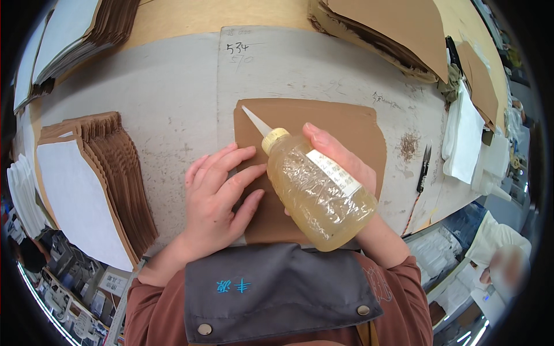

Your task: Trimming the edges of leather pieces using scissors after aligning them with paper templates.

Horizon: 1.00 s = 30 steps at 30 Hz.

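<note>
In my right hand [346, 155] is a clear squeeze bottle [317, 202] of yellowish liquid, with a cream cap and a long pointed nozzle. It is tilted, its tip over the far left corner of a brown leather-like sheet [358, 130]. Whether the tip touches the sheet cannot be made out. My left hand [222, 190] rests at the left edge of that sheet, fingers stretched and apart, its fingertips close beside the bottle. The sheet lies flat on a grey board [173, 86] in front of me; the bottle and my hands hide part of it.
A stack of brown pieces with a white top [81, 196] stands at the left. Another pile [63, 40] is at the far left, and brown sheets [392, 29] are stacked at the far right. Thin pointed tweezers [424, 170] lie at the right, near white cloth-like pieces [464, 135].
</note>
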Available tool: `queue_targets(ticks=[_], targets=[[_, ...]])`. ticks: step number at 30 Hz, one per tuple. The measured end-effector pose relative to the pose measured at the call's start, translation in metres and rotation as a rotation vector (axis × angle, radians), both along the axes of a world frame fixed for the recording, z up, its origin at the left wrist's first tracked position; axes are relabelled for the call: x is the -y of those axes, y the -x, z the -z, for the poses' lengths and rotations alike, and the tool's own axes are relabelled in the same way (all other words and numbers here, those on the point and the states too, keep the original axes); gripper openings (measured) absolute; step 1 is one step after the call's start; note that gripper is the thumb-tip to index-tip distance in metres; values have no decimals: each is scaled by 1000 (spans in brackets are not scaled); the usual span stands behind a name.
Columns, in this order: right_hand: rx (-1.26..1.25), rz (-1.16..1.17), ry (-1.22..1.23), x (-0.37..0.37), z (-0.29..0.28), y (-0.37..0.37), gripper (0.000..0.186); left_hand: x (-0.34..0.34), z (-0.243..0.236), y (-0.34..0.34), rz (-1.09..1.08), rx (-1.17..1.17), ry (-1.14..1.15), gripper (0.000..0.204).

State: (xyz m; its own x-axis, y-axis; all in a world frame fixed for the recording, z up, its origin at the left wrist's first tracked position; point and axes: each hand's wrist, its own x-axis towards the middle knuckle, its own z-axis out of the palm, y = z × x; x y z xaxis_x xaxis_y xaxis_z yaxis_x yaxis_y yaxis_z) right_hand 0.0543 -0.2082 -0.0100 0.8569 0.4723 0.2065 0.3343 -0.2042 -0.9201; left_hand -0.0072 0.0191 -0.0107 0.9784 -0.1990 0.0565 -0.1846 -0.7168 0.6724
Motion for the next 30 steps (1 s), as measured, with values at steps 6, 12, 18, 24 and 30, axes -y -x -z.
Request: queue_targets(ticks=[6,12,18,24,30], targets=[[11,133,23,18,-1,9,38,0,-1,-1,40,-4,-3,40],[-82,263,-40,40,-3,23,35,2,0,-2,41,-5,-7,36],[66,314,69,82,5,35,68,3,-2,-2,39,-11,-14,34],[-129,673,-492,96,7,36,132,3,2,4,26,-18,-21,28],[-386,775,-517,112,4,29,123,-4,2,18,-108,-4,160,33]])
